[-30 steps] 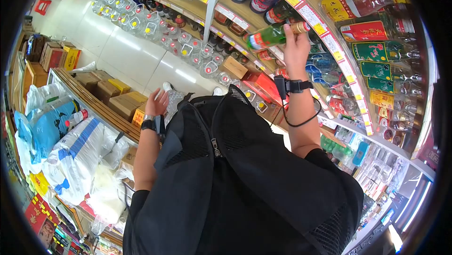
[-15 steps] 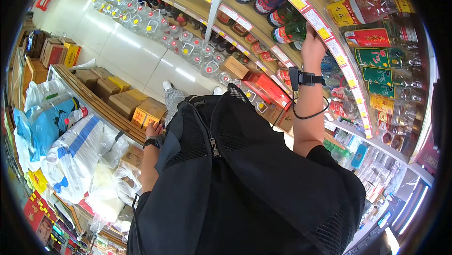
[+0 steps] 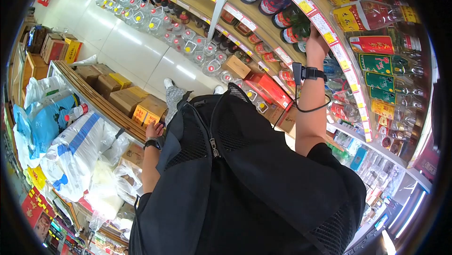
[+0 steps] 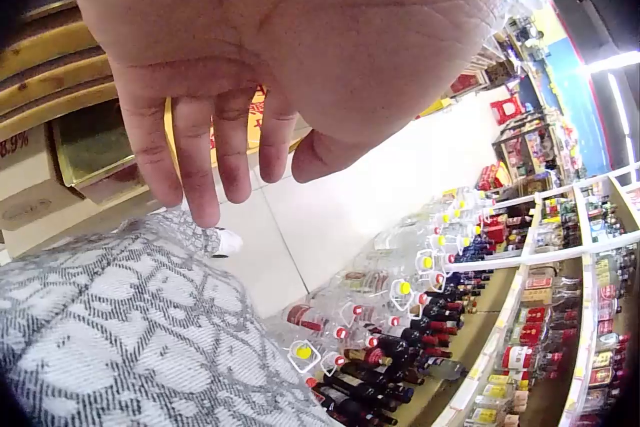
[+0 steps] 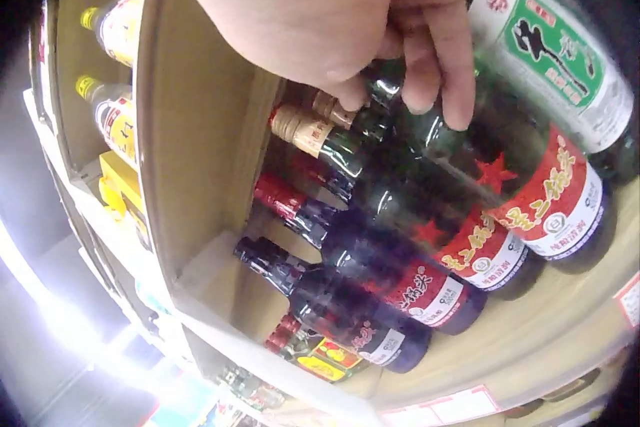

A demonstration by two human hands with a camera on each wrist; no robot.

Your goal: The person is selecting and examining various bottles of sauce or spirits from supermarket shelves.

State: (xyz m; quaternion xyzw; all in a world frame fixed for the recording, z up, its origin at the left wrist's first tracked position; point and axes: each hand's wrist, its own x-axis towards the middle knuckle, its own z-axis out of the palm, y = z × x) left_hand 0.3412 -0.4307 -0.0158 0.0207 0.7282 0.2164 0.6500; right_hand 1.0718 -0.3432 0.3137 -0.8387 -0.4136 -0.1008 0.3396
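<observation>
A green bottle with a red and white label stands tilted in view on a shelf, beside another green bottle and dark blue ones. My right hand reaches over it, the fingers and thumb around its neck; the cap is hidden by the hand. My left hand holds nothing, its fingers loosely extended, beside a wooden rack edge and near a yellow-orange box.
Clear large bottles line the floor along the shelves. A price-label strip runs along the shelf edge by my right arm. Left lie plastic-wrapped packs and cartons. A green-labelled bottle is beside my right hand.
The green bottle has moved from in front of the shelf to standing among the others, my right hand going with it. My left hand has lowered toward the rack edge.
</observation>
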